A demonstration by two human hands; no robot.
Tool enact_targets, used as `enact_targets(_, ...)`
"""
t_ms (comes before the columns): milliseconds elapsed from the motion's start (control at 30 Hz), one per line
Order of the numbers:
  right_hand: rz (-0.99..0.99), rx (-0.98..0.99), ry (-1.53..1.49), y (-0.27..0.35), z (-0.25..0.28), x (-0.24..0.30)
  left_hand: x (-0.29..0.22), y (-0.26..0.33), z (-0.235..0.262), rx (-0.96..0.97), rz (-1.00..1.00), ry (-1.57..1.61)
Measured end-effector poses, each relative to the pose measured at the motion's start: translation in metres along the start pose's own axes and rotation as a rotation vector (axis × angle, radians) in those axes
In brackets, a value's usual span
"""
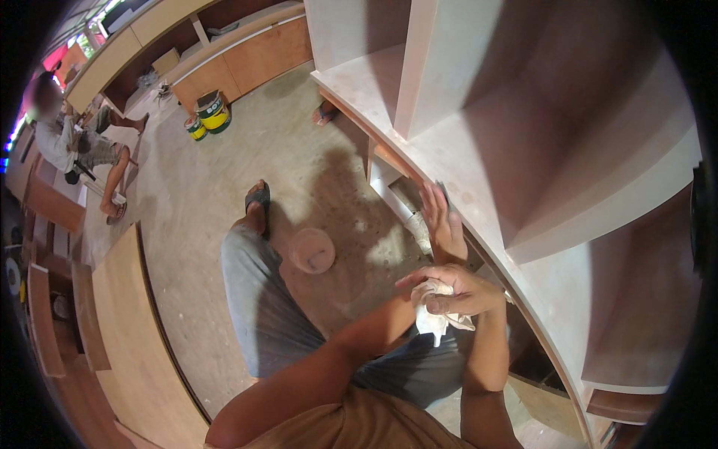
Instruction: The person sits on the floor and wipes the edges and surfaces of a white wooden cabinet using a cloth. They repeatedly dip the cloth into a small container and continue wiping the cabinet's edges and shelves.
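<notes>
R hand (471,292) w/ wht cloth (431,320), L hand (443,226) by cabinet (479,176); yel/blk-labelled cans (215,116).

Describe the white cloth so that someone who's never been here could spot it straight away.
Find the big pale shelf unit filling the view's right side. Near its front, the right hand crosses over the left forearm. Crumpled in that right hand is the white cloth, a tip hanging down, brighter than the hand and shelf around it.
</notes>
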State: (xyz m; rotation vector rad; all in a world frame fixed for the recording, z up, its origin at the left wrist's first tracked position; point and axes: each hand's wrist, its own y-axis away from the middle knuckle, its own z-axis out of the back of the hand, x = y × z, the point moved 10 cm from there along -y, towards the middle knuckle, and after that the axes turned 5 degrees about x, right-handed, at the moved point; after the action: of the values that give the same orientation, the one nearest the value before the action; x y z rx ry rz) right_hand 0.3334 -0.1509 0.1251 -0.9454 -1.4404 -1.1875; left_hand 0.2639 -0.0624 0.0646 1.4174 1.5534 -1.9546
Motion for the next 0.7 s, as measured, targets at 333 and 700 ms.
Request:
enact_targets(333,0.14,-0.104,0.021,0.01,0.008,0.005,-0.007,-0.009,0.004,0.141,-0.042,-0.205)
enact_targets(700,0.075,-0.073,-0.032,0.014,0.01,0.004,-0.022,0.006,0.01,0.495,-0.489,-0.453)
